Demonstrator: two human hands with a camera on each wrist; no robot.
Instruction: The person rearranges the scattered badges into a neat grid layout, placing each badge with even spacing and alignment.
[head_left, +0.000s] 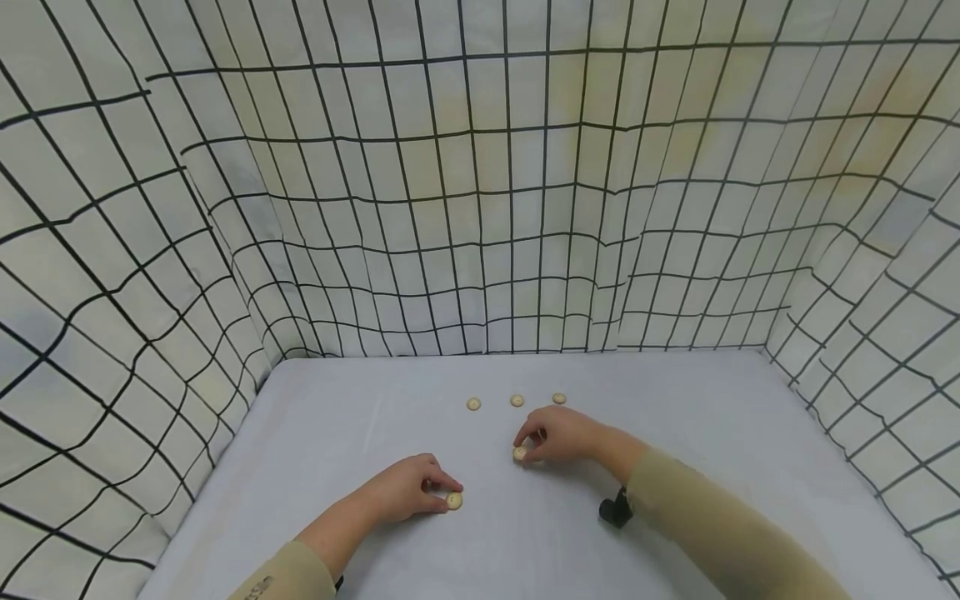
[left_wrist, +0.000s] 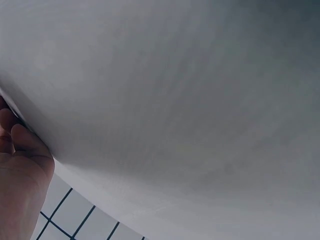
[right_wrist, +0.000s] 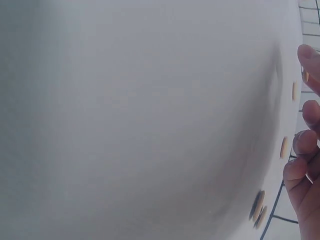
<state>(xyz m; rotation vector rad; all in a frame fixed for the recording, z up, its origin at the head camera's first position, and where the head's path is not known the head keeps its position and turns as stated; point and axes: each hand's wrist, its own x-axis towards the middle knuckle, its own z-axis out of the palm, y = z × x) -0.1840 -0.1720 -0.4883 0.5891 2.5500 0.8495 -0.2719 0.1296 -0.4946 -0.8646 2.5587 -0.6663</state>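
Observation:
My left hand [head_left: 408, 490] pinches a small round pale wooden disc [head_left: 454, 501] between thumb and fingertips, low over the white table. Farther forward and to the right, my right hand [head_left: 564, 434] holds a similar disc [head_left: 519, 453] by its edge with thumb and finger. Both discs bear a small dark mark too small to read. Beyond the right hand, three more discs lie in a row: a left one [head_left: 473, 404], a middle one [head_left: 517, 400] and a right one [head_left: 559, 398]. In the left wrist view, the left hand's [left_wrist: 25, 175] fingertips are out of frame.
A white cloth-like surface covers the table [head_left: 315, 425]. White walls with a black grid [head_left: 450, 208] enclose it at the back and both sides. A black wrist device [head_left: 617, 510] hangs under the right sleeve.

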